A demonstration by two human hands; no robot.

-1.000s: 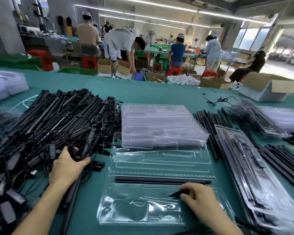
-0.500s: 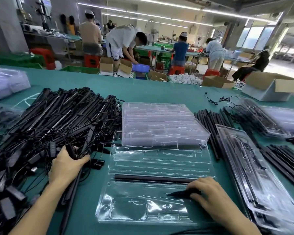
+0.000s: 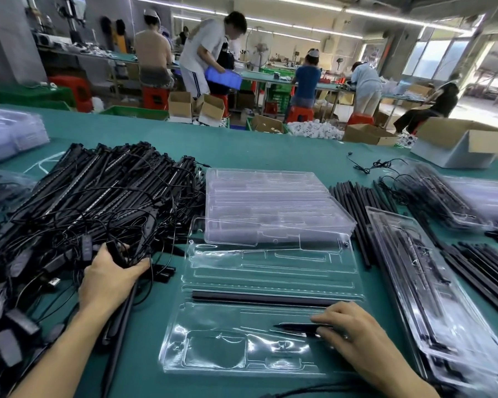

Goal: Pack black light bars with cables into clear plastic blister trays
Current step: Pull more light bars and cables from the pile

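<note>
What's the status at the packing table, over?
Left hand grips light bar at pile. Right hand holds black piece on open tray; one bar seated. Tray stack overlaps far edge.

Two hands, one open tray, one bar laid in it.

One clear tray [image 3: 259, 282] lies open in front with one black bar [image 3: 259, 297] in its slot. Two hands show: the left hand [image 3: 110, 280] grips one cable piece [image 3: 116, 254], and the right hand [image 3: 354, 337] holds one slim black piece [image 3: 296, 327]. There is one stack of empty trays [image 3: 265, 202] and one heap of cabled bars [image 3: 84, 196], both too many to count singly. At right lie two groups of plain bars [image 3: 357, 214] and two piles of packed trays [image 3: 431, 297]. One cardboard box [image 3: 457, 142] sits on the table, with at least four floor boxes [image 3: 180, 106] beyond. Five people [image 3: 306, 79] show in the background.
</note>
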